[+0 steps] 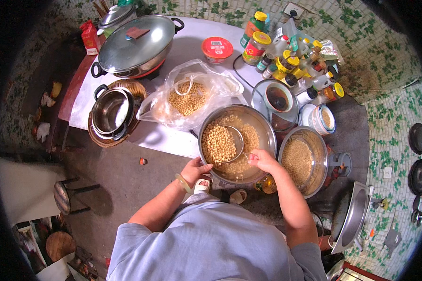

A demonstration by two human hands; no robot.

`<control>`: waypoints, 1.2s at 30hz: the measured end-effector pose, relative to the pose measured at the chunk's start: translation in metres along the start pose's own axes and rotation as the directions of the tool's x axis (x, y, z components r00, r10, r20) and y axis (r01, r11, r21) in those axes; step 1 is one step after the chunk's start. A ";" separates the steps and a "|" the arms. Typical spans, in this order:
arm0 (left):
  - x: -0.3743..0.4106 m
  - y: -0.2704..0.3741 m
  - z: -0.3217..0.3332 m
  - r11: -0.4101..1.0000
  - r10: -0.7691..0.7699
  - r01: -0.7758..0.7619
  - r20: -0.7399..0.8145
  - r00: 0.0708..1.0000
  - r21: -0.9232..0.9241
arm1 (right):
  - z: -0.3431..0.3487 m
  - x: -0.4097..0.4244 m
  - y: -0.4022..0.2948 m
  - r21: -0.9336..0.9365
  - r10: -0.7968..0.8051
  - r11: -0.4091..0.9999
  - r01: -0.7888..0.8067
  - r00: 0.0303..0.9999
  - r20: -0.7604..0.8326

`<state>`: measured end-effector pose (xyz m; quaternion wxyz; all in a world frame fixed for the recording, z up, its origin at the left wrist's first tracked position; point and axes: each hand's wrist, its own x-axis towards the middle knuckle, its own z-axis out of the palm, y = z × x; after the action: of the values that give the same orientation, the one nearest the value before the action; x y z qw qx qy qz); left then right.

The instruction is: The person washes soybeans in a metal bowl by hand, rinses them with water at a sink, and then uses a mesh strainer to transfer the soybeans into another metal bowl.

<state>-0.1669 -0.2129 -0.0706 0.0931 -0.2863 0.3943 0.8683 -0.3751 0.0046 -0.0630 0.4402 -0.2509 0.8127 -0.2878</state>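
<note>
A large steel basin [267, 140] before me holds soybeans [219, 143] in cloudy water. My right hand [262, 160] grips the handle of a round strainer [242, 140], which is in the basin beside a heap of the beans. With thumb on the rim and fingers beneath or outside it, my left hand [196, 172] holds the basin's near left edge. Behind the basin, an open clear plastic bag [154, 105] contains dry soybeans [187, 97]. At the right, a second steel basin [323, 154] holds more beans or grains [297, 161].
A lidded wok [137, 49] stands at the back left, above a steel pot [110, 110] in a wicker basket [103, 140]. Jars and bottles [288, 65] crowd the back right near a bowl of dark liquid [278, 98]. A stool [62, 197] stands on the floor, left.
</note>
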 end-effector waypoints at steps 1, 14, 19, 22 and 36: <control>-0.001 0.000 0.000 1.000 0.005 -0.005 0.001 1.000 0.002 | -0.001 -0.001 -0.004 0.024 0.014 1.000 -0.015 1.000 0.017; -0.007 0.002 0.003 0.998 0.000 0.000 -0.007 1.000 0.062 | -0.022 -0.033 -0.023 0.076 0.016 0.997 -0.018 0.999 0.029; -0.006 -0.001 0.003 0.997 0.001 0.003 -0.047 0.999 0.071 | -0.026 -0.055 -0.025 0.099 -0.011 0.995 0.017 0.998 -0.062; -0.004 -0.004 0.000 0.998 0.002 0.002 -0.049 0.999 0.070 | -0.025 -0.068 -0.023 0.158 -0.031 0.986 0.048 0.994 -0.108; -0.005 -0.005 0.002 0.993 0.006 0.001 -0.058 0.998 0.115 | -0.006 -0.104 -0.002 0.170 -0.098 0.973 0.159 0.942 -0.321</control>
<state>-0.1616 -0.2080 -0.0693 0.0970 -0.3050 0.4466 0.8355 -0.3291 0.0734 0.0003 0.3096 -0.2112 0.8218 -0.4292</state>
